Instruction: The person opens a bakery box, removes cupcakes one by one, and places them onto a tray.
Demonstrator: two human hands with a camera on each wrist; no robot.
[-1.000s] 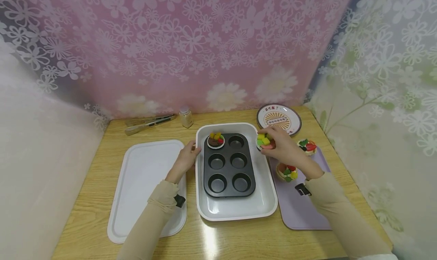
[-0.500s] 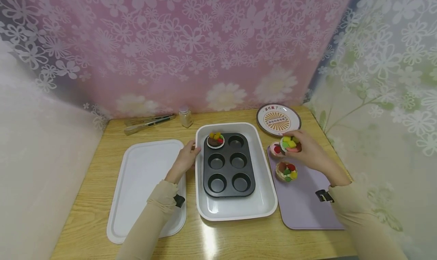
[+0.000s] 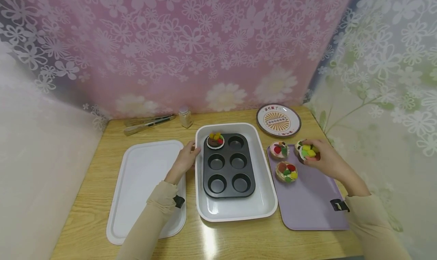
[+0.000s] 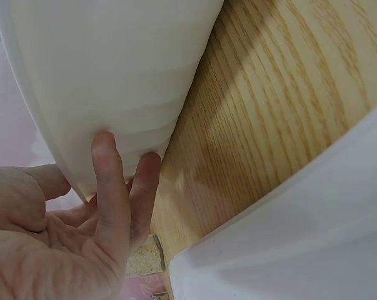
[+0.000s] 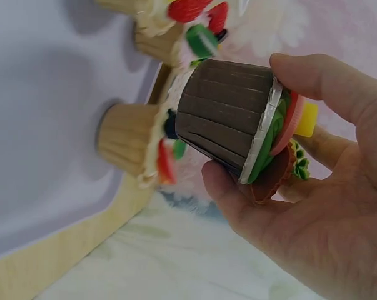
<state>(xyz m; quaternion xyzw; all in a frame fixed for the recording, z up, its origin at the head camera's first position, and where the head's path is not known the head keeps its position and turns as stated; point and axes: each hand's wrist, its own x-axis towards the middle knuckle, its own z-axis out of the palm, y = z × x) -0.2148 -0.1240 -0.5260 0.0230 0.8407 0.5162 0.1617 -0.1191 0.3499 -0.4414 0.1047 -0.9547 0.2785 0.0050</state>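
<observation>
My right hand (image 3: 326, 159) holds a cupcake (image 5: 226, 115) with a brown wrapper and green, pink and yellow toppings, thumb and fingers around its top edge. In the right wrist view it is tilted, above the purple tray (image 3: 307, 210). Another cupcake (image 5: 129, 137) with a tan wrapper stands on that tray, partly hidden in the head view. My left hand (image 3: 186, 157) grips the left wall of a deep white tray (image 3: 266, 203), thumb over the rim and fingers against the outside. Inside lies a black muffin tin (image 3: 227, 171), with a chocolate cupcake (image 3: 216, 141) in its far left cup.
A pink cupcake (image 3: 279, 150) and a fruit-topped cream cupcake (image 3: 286, 172) stand on the purple tray's left side. A round plate (image 3: 278, 119) lies behind. At the left are a flat white tray (image 3: 143, 191), a small jar (image 3: 185, 117) and a whisk and brush (image 3: 148, 125).
My right hand has carried the cupcake rightward from the white tray's edge to over the purple tray's far right part, uncovering the pink cupcake. The left hand has stayed in place.
</observation>
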